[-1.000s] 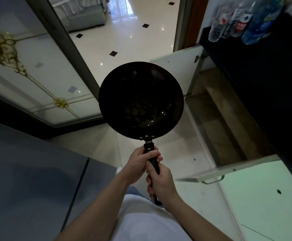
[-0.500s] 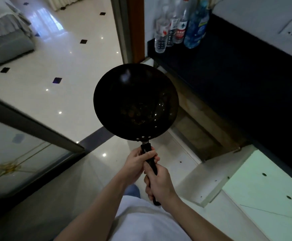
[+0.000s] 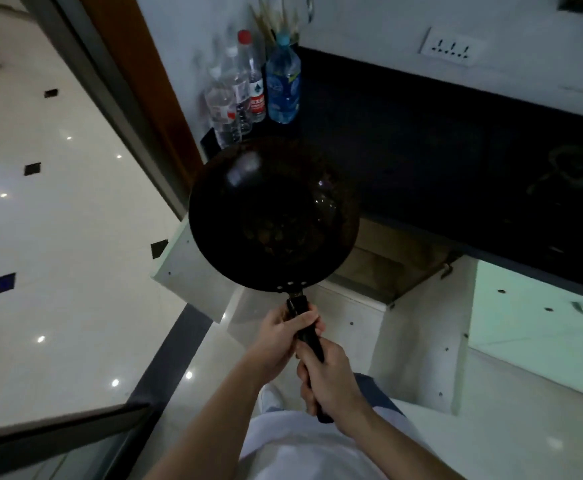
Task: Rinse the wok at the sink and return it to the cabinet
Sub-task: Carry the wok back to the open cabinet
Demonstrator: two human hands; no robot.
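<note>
I hold the one black wok (image 3: pixel 272 216) in the air before the open cabinet (image 3: pixel 387 261), left grip (image 3: pixel 279 337) and right grip (image 3: pixel 331 379) both wrapped round its single handle (image 3: pixel 309 337). Four bottles (image 3: pixel 253 88) stand beyond it on the dark worktop (image 3: pixel 456 150).

We log the wok (image 3: pixel 272 216) as black, with dull brown mottling in its bowl; the handle (image 3: pixel 309 337) is black too. At 9 o'clock the floor (image 3: pixel 75 237) is glossy white, patterned with small dark diamond insets, one of them blue. At 12 o'clock the blue bottle (image 3: pixel 283 88) has a pale blue cap; the clear bottle (image 3: pixel 255 81) has a red cap and red label. The countertop (image 3: pixel 456 150) at 2 o'clock is near-black. The cabinet door (image 3: pixel 539 317) at 4 o'clock is pale green. The door frame (image 3: pixel 137 64) at 11 o'clock is orange-brown.
</note>
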